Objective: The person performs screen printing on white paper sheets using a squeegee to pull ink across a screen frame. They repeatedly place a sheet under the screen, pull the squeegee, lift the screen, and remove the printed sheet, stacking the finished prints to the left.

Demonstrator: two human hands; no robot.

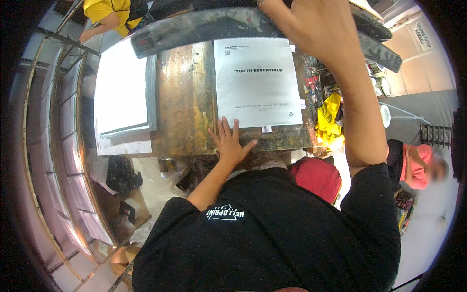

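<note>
A flat white bag (258, 90) with black print lies on the stained wooden work table (185, 92). My left hand (229, 145) touches its near left corner, fingers spread and nothing gripped. At the far edge of the table, my right hand (314, 27) reaches across a long dark, ink-smeared frame (204, 27). The thumb bends over the frame's edge, and the other fingers run out of the top of the picture. To the left rests a thick stack of blank white bags (121, 87) with grey edges.
Metal drying racks (73, 146) stand at the left. A crumpled yellow cloth (329, 117) hangs by the table's right side, near a red seat (316, 177). One person in yellow (104, 12) is at the far left, another in pink (416, 165) at the right.
</note>
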